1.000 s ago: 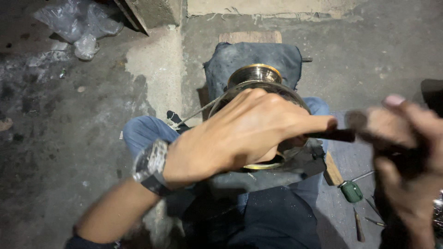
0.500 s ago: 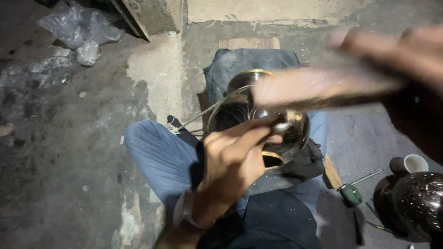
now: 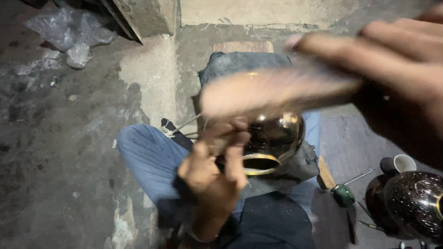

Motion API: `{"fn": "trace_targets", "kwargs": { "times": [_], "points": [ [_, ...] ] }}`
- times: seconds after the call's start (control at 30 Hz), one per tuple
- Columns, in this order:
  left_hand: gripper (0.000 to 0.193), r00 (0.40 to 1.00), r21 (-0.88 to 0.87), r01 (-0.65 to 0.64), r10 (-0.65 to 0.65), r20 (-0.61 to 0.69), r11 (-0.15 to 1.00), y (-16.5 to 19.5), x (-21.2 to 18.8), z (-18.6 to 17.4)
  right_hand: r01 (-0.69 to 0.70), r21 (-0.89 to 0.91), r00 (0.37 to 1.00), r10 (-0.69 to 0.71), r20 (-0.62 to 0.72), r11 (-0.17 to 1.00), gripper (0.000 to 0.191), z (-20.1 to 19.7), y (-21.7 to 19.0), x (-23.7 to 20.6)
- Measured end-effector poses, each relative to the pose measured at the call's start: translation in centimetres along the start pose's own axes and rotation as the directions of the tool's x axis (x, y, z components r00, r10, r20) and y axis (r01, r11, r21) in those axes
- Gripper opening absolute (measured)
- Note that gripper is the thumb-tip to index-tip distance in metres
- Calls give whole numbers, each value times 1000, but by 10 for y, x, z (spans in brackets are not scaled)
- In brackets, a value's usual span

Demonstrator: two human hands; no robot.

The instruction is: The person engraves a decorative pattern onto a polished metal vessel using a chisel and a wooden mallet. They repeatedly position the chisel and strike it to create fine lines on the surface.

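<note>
Concrete floor; left hand (image 3: 214, 173) grips vase (image 3: 272, 138) on lap.

vessel (image 3: 274, 138) on lap | screwdriver (image 3: 344, 193) right | plastic bag (image 3: 74, 34) far left

Dim light; hands (image 3: 369, 64) badly motion-blurred.

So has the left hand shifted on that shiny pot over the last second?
Yes. The left hand slid off the top of the pot toward its near rim, lower against the grey cloth.
</note>
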State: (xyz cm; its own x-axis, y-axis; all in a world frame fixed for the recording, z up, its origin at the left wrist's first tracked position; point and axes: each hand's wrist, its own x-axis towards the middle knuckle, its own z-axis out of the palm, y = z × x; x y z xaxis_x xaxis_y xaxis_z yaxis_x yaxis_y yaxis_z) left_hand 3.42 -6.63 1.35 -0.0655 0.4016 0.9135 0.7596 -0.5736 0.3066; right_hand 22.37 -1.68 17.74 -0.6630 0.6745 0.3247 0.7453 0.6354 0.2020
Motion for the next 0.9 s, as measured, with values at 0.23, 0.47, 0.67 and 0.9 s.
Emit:
{"fn": "trace_targets", "kwargs": {
  "times": [0.23,0.47,0.67,0.9],
  "points": [
    [19,852,-624,523,-366,374,580,-1,15,-2,-93,287,991,115,-63,954,52,25,24,-24],
    [18,847,-520,527,-362,390,672,4,22,-2,56,-249,988,-18,152,967,56,25,25,-11],
    [17,860,-420,491,-348,372,763,4,19,0,225,-485,964,-119,239,845,60,25,23,-8],
    [10,917,-472,387,-276,289,792,2,23,6,297,-544,941,-143,308,785,65,22,21,6]
  ]
}}
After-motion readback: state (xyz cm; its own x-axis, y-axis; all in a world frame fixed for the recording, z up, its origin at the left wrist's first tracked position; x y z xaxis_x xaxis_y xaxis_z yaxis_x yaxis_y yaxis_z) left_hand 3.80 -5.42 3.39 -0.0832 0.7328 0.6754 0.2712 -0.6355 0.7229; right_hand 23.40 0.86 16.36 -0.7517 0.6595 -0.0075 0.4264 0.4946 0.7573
